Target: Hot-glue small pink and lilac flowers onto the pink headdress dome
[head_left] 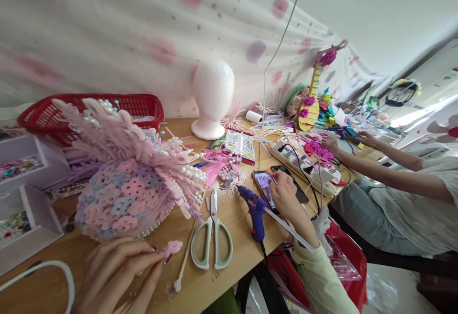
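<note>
Head view shows the left hand (118, 271) with its grip pinched on a small pink flower (173, 247) above the counter (238, 233), left of the scissors (213, 214); a light hold at its base should spare the petals. Its long axis runs sideways, petals pointing rightward and slightly away, while the right hand (286, 194) touches a phone (263, 183), whether its fingertips meet unclear.

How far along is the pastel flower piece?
Looks mostly done: rounded pastel flower-covered piece, with pearl-trimmed pink sprays on it.
In hand: small pink flower, pinched in the left hand; right hand touches the lit black-edged phone.
Apparently left: that flower, still unattached. Hidden sides can't be judged.
</note>
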Motion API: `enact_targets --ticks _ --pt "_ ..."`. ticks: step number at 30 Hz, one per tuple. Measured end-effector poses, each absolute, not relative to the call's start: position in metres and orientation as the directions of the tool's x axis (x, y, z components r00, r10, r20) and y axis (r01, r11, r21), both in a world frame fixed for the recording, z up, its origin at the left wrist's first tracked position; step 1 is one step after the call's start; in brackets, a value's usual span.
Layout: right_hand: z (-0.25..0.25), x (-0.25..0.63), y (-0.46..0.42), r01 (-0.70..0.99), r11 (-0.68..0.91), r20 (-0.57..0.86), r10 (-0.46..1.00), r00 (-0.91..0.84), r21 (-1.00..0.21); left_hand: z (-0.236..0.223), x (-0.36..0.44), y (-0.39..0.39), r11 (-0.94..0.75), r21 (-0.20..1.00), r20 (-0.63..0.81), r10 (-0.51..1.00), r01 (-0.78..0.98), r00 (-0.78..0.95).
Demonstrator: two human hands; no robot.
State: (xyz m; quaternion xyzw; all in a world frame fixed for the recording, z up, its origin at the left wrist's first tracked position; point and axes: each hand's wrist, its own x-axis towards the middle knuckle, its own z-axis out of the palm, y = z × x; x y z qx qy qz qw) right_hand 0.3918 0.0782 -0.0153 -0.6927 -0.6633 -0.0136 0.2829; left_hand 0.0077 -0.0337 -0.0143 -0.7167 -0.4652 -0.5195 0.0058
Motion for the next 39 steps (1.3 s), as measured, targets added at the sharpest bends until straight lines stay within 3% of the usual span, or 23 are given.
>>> enact_targets --ticks 3,6,9,16,18,21,24,27,33,39 --pt "-0.004 0.380 0.060 0.815 0.079 0.429 0.877 0.217 -0.574 -0.009 0.011 -0.037 -0.570 0.493 0.757 0.654 0.658 -0.001" --pt "-0.005 0.360 0.039 0.544 0.155 0.380 0.864 0.330 -0.825 -0.004 0.013 -0.040 -0.574 0.478 0.749 0.662 0.665 0.034" --pt "-0.016 0.337 0.021 0.390 0.211 0.380 0.817 0.433 -0.897 0.001 0.011 -0.042 -0.580 0.447 0.755 0.653 0.682 0.061" --pt "-0.037 0.307 -0.006 0.429 0.282 0.495 0.677 0.545 -0.858 0.011 0.001 -0.049 -0.546 0.373 0.765 0.639 0.750 0.086" --pt "-0.041 0.301 -0.015 0.493 0.410 0.641 0.523 0.562 -0.767 0.012 -0.001 -0.052 -0.508 0.393 0.742 0.668 0.767 0.062" --pt "-0.051 0.290 -0.036 0.560 0.643 0.844 0.296 0.448 -0.522 0.010 -0.003 -0.054 -0.452 0.403 0.727 0.686 0.796 0.021" --pt "-0.062 0.280 -0.053 0.524 0.767 0.926 0.348 0.146 -0.371 0.006 -0.003 -0.046 -0.373 0.399 0.745 0.665 0.837 -0.059" --pt "-0.069 0.277 -0.056 0.502 0.793 0.909 0.415 -0.032 -0.345 0.007 0.001 -0.032 -0.262 0.381 0.751 0.646 0.887 -0.132" --pt "-0.065 0.285 -0.043 0.506 0.766 0.890 0.456 0.008 -0.397 0.016 0.010 -0.014 -0.058 0.322 0.717 0.667 0.945 -0.203" --pt "-0.062 0.285 -0.040 0.479 0.772 0.875 0.484 -0.017 -0.418 0.015 0.014 -0.010 0.005 0.350 0.693 0.671 0.937 -0.263"
